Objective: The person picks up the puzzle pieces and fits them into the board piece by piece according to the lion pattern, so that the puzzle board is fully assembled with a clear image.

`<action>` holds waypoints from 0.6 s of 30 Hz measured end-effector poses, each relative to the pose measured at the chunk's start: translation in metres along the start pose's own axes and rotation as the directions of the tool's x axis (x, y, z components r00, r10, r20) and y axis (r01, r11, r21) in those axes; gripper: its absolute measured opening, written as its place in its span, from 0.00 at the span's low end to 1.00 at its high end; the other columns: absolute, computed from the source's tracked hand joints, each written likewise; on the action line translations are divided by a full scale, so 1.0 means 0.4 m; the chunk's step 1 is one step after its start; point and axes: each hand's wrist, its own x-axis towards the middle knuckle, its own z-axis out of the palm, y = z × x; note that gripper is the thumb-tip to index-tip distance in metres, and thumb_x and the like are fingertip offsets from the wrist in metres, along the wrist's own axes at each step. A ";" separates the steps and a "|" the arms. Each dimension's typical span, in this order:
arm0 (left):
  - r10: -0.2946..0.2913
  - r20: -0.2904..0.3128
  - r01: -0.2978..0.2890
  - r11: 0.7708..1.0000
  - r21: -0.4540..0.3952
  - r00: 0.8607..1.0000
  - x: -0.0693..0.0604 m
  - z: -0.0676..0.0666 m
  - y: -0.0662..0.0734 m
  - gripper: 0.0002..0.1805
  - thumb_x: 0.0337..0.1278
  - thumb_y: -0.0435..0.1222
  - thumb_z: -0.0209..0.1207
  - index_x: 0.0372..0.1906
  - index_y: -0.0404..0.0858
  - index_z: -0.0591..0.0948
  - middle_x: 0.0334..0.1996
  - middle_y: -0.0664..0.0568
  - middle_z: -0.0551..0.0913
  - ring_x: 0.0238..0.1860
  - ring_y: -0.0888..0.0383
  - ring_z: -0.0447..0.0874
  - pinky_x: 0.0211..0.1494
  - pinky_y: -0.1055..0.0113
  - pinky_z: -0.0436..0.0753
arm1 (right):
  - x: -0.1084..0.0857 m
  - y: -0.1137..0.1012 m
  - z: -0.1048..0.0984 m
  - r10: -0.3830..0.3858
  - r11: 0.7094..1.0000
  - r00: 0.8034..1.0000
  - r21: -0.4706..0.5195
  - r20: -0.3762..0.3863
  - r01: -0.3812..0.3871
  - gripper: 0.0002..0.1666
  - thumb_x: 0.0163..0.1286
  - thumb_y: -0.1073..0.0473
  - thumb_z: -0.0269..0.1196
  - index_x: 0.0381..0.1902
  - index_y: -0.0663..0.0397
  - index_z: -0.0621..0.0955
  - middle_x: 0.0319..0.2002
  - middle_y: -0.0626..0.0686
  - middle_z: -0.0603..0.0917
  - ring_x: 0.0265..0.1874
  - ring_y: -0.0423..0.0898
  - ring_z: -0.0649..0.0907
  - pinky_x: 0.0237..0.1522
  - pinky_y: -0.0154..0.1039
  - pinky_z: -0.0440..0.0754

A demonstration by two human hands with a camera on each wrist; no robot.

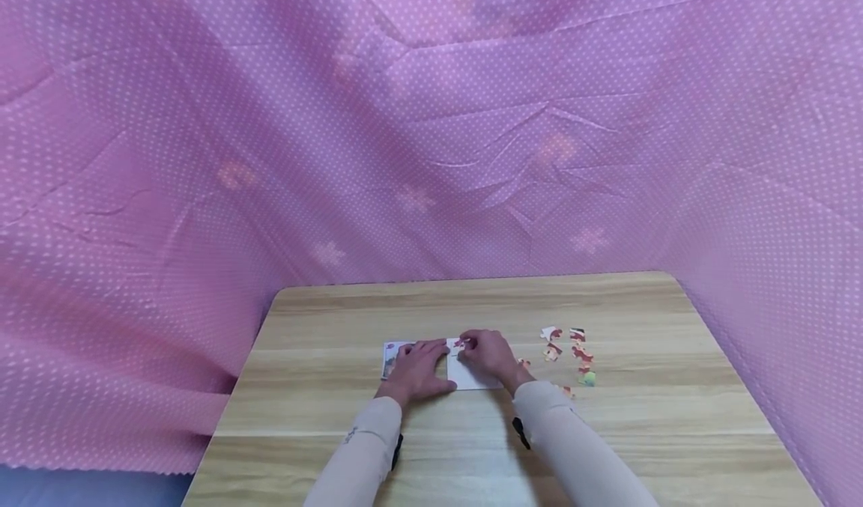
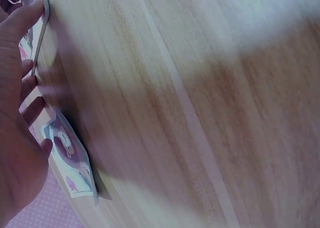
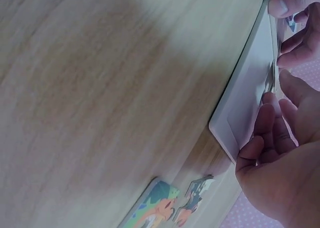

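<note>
Evidently, curtain: a pink, white-dotted cloth curtain (image 1: 431,117) fills the top and both sides of the frame, presumably hung to screen off the surroundings.
Counter: a pale wood-grained counter (image 1: 323,447) spans the lower middle, giving the flat parts level support.
Sleeves: two cream cloth sleeves (image 1: 367,432) enter from the bottom edge, ending short of the wrists, so the fingers are unobstructed.
Left hand: left of lower centre, the left hand (image 1: 419,372) is spread, thumb at the board's near-left corner and fingers along its left edge, probably to stop it sliding.
Right hand: just right of lower centre, the right hand (image 1: 491,356) pinches a small piece with thumb and fingertips, a grip that suits fine placing.
Board: a flat white rectangular board (image 1: 468,378) lies between the hands at lower centre, within reach of both.
Card: a small, glossy, picture-printed card (image 1: 389,359) sits left of the board, partly hidden by the left hand, perhaps as a reference.
Loose pieces: colourful printed puzzle pieces (image 1: 582,353) lie right of the board, apparently spread so each can be picked up separately.
Pinched piece: a reddish printed puzzle piece (image 1: 458,345) is at the board's upper left; whether it is seated, I cannot tell.
</note>
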 end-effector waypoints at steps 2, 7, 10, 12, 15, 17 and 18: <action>0.009 0.004 -0.009 1.000 -0.001 1.000 0.008 -0.005 -0.010 0.43 0.46 0.65 0.60 0.68 0.51 0.70 0.73 0.58 0.64 0.72 0.53 0.61 0.67 0.43 0.62 | 0.012 -0.001 0.003 -0.009 1.000 1.000 -0.012 -0.011 0.009 0.20 0.59 0.60 0.69 0.50 0.55 0.83 0.30 0.45 0.85 0.29 0.38 0.80 0.40 0.37 0.80; 0.034 0.003 -0.034 0.999 -0.005 0.999 0.028 -0.020 -0.036 0.43 0.46 0.65 0.60 0.68 0.50 0.70 0.73 0.57 0.64 0.72 0.52 0.62 0.66 0.43 0.63 | 0.035 -0.004 0.008 -0.015 0.998 1.000 -0.066 -0.020 0.014 0.23 0.57 0.58 0.70 0.51 0.54 0.83 0.34 0.47 0.85 0.33 0.41 0.80 0.43 0.40 0.80; 0.052 0.004 -0.052 0.999 0.002 0.999 0.044 -0.025 -0.052 0.43 0.46 0.65 0.60 0.68 0.51 0.70 0.73 0.57 0.64 0.72 0.53 0.62 0.66 0.43 0.64 | 0.047 -0.005 0.009 -0.016 0.990 0.999 -0.139 -0.031 0.012 0.23 0.55 0.55 0.71 0.51 0.53 0.84 0.36 0.49 0.83 0.36 0.43 0.80 0.44 0.42 0.80; 0.062 0.005 -0.062 0.998 0.009 0.998 0.055 -0.028 -0.062 0.43 0.46 0.65 0.60 0.68 0.51 0.70 0.73 0.57 0.64 0.72 0.53 0.62 0.65 0.44 0.64 | 0.055 -0.006 0.010 -0.017 0.984 0.999 -0.179 -0.038 0.010 0.23 0.55 0.53 0.71 0.50 0.51 0.84 0.37 0.49 0.82 0.37 0.45 0.79 0.45 0.44 0.79; 0.073 0.007 -0.073 0.997 0.017 0.997 0.072 -0.030 -0.078 0.43 0.46 0.66 0.59 0.68 0.52 0.70 0.73 0.58 0.64 0.72 0.54 0.62 0.65 0.44 0.64 | 0.069 -0.007 0.013 -0.010 0.978 0.999 -0.207 -0.047 0.000 0.22 0.57 0.52 0.70 0.50 0.49 0.85 0.38 0.50 0.82 0.38 0.46 0.79 0.47 0.47 0.78; 0.077 0.013 -0.077 0.997 0.017 0.997 0.083 -0.033 -0.088 0.43 0.46 0.66 0.59 0.68 0.52 0.69 0.73 0.59 0.64 0.72 0.54 0.61 0.65 0.44 0.64 | 0.080 -0.009 0.015 -0.007 0.978 0.998 -0.210 -0.058 -0.005 0.21 0.58 0.52 0.70 0.50 0.49 0.85 0.38 0.50 0.82 0.39 0.48 0.80 0.48 0.50 0.77; 0.080 0.017 -0.080 0.997 0.016 0.997 0.089 -0.035 -0.093 0.43 0.46 0.66 0.59 0.68 0.52 0.69 0.73 0.59 0.63 0.72 0.55 0.61 0.66 0.44 0.64 | 0.085 -0.010 0.016 -0.001 0.977 0.998 -0.214 -0.060 -0.012 0.20 0.59 0.52 0.69 0.50 0.48 0.85 0.38 0.50 0.82 0.39 0.48 0.80 0.49 0.51 0.77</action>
